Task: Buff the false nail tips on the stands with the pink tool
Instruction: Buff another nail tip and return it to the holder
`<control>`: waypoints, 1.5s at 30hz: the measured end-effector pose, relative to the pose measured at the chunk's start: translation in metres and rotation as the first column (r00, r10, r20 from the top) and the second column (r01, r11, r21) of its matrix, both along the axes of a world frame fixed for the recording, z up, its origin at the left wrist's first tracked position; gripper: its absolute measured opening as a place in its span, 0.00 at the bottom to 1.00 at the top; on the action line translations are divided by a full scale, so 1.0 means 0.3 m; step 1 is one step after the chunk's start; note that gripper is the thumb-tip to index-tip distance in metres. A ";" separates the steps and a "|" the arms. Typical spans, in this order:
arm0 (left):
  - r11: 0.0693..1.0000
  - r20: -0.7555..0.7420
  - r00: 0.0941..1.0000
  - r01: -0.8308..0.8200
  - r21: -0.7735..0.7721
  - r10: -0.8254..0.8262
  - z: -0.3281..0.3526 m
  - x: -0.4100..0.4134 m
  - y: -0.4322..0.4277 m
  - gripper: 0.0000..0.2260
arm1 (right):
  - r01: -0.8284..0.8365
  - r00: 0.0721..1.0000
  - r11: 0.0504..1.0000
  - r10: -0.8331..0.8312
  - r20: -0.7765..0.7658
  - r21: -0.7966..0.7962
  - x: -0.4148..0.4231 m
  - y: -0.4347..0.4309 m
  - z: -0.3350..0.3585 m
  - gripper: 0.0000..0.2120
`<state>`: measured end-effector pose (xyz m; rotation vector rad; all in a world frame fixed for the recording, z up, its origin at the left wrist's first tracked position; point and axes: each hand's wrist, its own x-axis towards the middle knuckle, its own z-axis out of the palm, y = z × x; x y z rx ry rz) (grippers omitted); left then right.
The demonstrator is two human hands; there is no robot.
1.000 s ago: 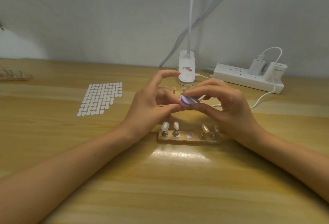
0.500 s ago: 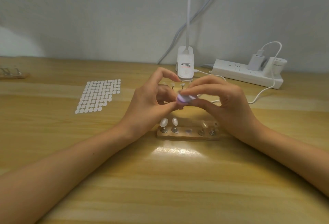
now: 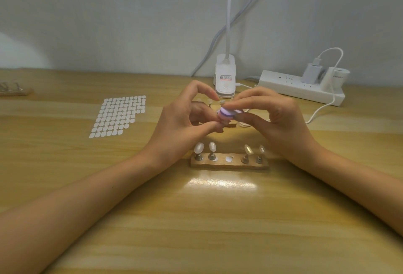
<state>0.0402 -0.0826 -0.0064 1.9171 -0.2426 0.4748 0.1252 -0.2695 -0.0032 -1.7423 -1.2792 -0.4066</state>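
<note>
false nail tips (image 3: 200,147) are kept upright on four stands (image 3: 212,156) in the wooden base (image 3: 231,165), its middle slot (image 3: 228,159) bare. the pink tool (image 3: 226,114) is pinched in the right hand (image 3: 281,121) and laid against something small, mostly hidden, pinched by the left hand (image 3: 181,125), likely the fifth stand, raised for steadiness.

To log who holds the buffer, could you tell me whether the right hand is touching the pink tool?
Touching. The head view shows the right hand pinching the pink tool between thumb and forefinger.
</note>
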 end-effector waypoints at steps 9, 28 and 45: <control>1.000 0.012 1.000 -0.010 0.014 0.010 0.006 -0.004 -0.003 0.17 | 0.008 0.999 1.000 -0.009 -0.032 -0.012 -0.001 0.003 0.003 0.11; 0.999 -0.012 1.000 -0.023 -0.037 0.023 0.002 -0.001 0.000 0.17 | 0.011 1.000 1.000 -0.012 -0.019 -0.017 -0.005 0.007 0.013 0.12; 0.995 -0.025 0.999 0.021 -0.095 -0.023 0.001 -0.002 0.000 0.17 | -0.044 0.998 0.999 0.043 -0.051 -0.018 -0.011 0.010 0.010 0.12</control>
